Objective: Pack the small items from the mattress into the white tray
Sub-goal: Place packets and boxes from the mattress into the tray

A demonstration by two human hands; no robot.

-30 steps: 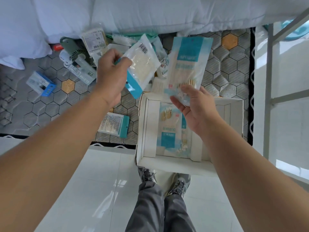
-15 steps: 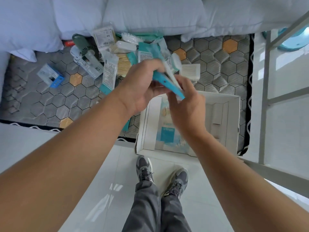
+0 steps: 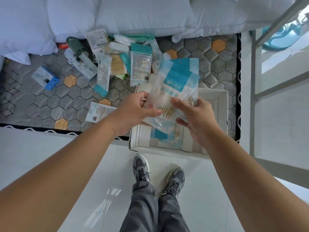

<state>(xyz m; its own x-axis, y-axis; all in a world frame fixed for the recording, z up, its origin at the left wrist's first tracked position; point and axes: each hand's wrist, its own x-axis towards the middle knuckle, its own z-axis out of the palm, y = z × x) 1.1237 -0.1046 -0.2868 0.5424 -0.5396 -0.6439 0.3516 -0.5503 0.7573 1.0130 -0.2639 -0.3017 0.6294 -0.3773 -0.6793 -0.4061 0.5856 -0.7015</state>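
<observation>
Left of centre, the left hand (image 3: 133,113) and, beside it, the right hand (image 3: 199,118) pinch overlapping clear-and-teal plastic cotton-swab packets (image 3: 177,84) by their lower edge, fingers curled, above the white cardboard tray (image 3: 222,114). The film looks light, floppy and slippery, so edges seem the best hold.

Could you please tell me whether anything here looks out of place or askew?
Yes: the white tray overhangs the mattress edge, its near side jutting past the black border above the floor, so it could tip. The left hand and right hand hold cotton swab packets over it.
</observation>
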